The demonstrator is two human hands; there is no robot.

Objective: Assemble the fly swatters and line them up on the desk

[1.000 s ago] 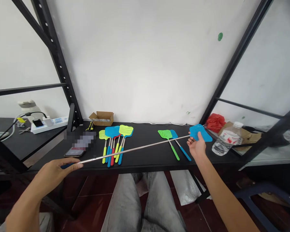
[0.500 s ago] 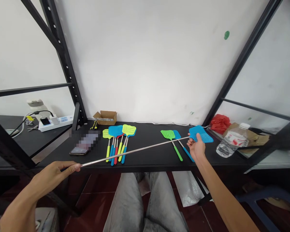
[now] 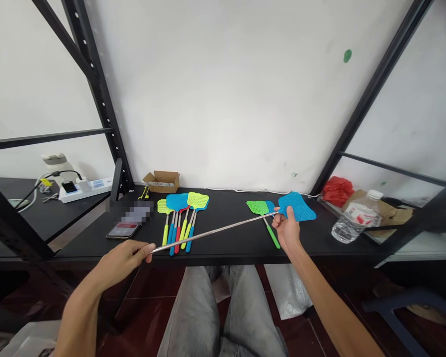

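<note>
Nearest, the left hand and right hand hold one blue flyswatter above the table, left grip pinching its slim metal shaft, right grip closed at the neck of its perforated, squarish head. Beyond lie about seven swatters at left, handles yellow, blue and red, and two swatters, green and blue, toward the right. One clear plastic bottle, label unreadable, is far right; one open cardboard box sits by the wall.
</note>
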